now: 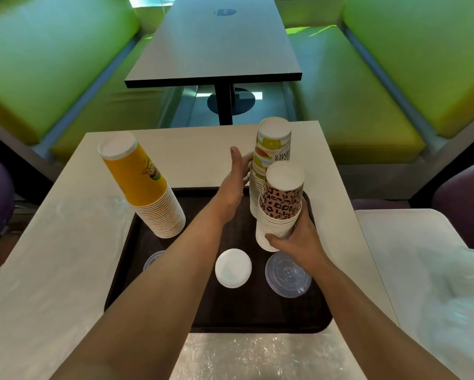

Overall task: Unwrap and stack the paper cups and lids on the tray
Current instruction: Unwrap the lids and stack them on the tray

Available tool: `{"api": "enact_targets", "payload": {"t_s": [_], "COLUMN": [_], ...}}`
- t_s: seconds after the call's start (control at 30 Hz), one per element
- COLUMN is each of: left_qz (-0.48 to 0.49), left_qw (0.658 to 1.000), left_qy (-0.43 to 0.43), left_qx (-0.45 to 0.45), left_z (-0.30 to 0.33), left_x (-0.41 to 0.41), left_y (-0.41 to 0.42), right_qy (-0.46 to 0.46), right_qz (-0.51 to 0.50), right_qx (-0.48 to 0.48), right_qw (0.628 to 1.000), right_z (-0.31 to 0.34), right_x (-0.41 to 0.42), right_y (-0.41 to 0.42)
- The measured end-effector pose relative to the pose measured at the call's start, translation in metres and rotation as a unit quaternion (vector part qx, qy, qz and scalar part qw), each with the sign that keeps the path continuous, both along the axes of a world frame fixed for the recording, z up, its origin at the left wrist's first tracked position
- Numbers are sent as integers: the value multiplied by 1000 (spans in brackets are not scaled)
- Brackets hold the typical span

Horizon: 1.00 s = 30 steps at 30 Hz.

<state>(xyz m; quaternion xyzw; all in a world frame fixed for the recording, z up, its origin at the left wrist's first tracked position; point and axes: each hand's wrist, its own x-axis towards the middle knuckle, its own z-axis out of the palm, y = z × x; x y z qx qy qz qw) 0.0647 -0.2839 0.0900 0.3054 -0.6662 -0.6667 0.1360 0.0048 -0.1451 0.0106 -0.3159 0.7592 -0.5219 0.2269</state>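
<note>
I have the leopard stack (281,207) in my right hand (298,237), fingers curled round its lower rims, and I judge I am setting it down at the right side of the tray (175,319), just near of the striped stack (271,160). My left hand (234,185) is flat, fingers straight, laid against the left side of the striped stack to steady it; that grip holds nothing.

To do this well I should keep the leopard stack upright and lower it until the bottom rim sits flat on the tray, not on the clear lid (287,272) just below my wrist. From here I cannot tell whether the stack already rests on the tray or hangs just above it, since my hand covers the bottom rim. The two stacks look to be touching, so a sideways nudge could topple the taller one; the left palm should stay there until I let go.

The yellow stack (145,187) leans at the far left corner of the tray, well apart. A white lid (233,268) lies in the middle, and a second clear lid (152,260) shows partly behind my left forearm. Wrapping film (257,355) lies on the table (52,256) at the near edge.
</note>
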Motion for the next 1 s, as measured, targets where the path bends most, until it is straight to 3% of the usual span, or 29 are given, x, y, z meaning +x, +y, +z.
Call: {"api": "enact_targets", "payload": {"t_s": [0.77,1.0], "left_qz": [20,86], "left_qw": [994,983], "left_qy": [19,11], "left_qx": [-106,-164], "left_z": [-39,-35], "left_x": [47,57], "left_y": [-37,-36], "right_qy": [3,24], "right_qz": [42,-25], "right_qx": [52,39], "right_qw": [998,999], "right_z": [13,11], "right_x": [-9,-12], "right_y": [-12,-13]}}
